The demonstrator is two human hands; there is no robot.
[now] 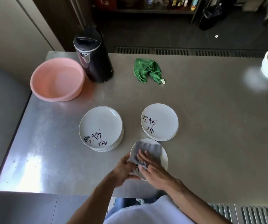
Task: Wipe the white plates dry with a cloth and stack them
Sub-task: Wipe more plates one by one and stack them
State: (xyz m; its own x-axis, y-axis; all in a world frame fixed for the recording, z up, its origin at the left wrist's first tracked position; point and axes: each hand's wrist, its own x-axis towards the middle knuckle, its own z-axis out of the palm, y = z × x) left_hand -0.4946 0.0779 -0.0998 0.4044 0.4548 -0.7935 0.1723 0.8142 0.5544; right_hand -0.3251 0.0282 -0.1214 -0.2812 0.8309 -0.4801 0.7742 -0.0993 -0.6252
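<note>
Holding face-up plate, left hand; right hand presses cloth, long side crosswise.

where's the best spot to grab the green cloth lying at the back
Probably pinch the green cloth from above at its bunched middle folds; it lies crumpled on the table, so the raised folds offer more than the flat edges.

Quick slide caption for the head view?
Left hand holds a white plate; right hand presses a grey cloth onto it.

A pink basin, black kettle, crumpled green rag and white bowl sit on the steel table.
</note>
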